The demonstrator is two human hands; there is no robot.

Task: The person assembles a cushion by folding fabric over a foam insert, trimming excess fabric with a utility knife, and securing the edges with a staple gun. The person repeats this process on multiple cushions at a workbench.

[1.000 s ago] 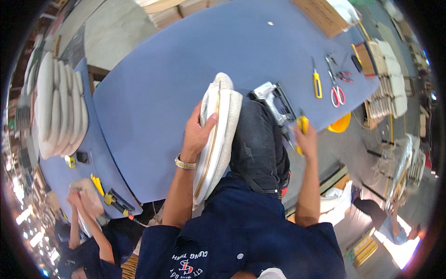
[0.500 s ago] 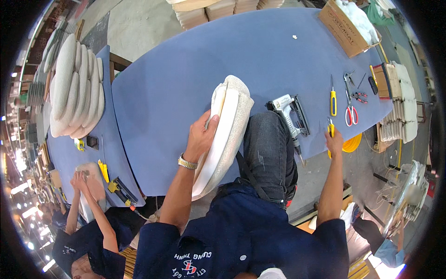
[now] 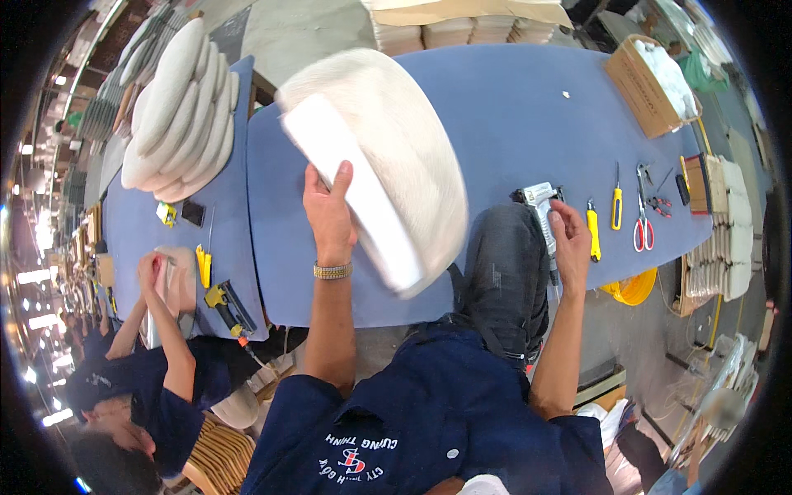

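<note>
My left hand (image 3: pixel 332 216) grips a beige padded cushion (image 3: pixel 404 140) by its edge, thumb on the white strip (image 3: pixel 363 198) that runs along it. The cushion is tilted up over the blue table and blurred by motion. My right hand (image 3: pixel 569 243) is at the silver-and-black staple gun (image 3: pixel 541 206), fingers partly curled and apart beside its handle. Whether they touch the gun is hard to make out. A yellow utility knife (image 3: pixel 593 235) lies just right of that hand.
A yellow screwdriver (image 3: pixel 616 208), red-handled scissors (image 3: pixel 643 227) and pliers (image 3: pixel 659 205) lie at the right. A cardboard box (image 3: pixel 643 95) of white stuffing stands at the far right. Cushions are stacked (image 3: pixel 177 115) at the left, where a co-worker's hands (image 3: pixel 150 272) handle another pad.
My left hand has turned the cushion from edge-on to show its broad face. My right hand has let go of the utility knife on the table and moved left to the staple gun.
</note>
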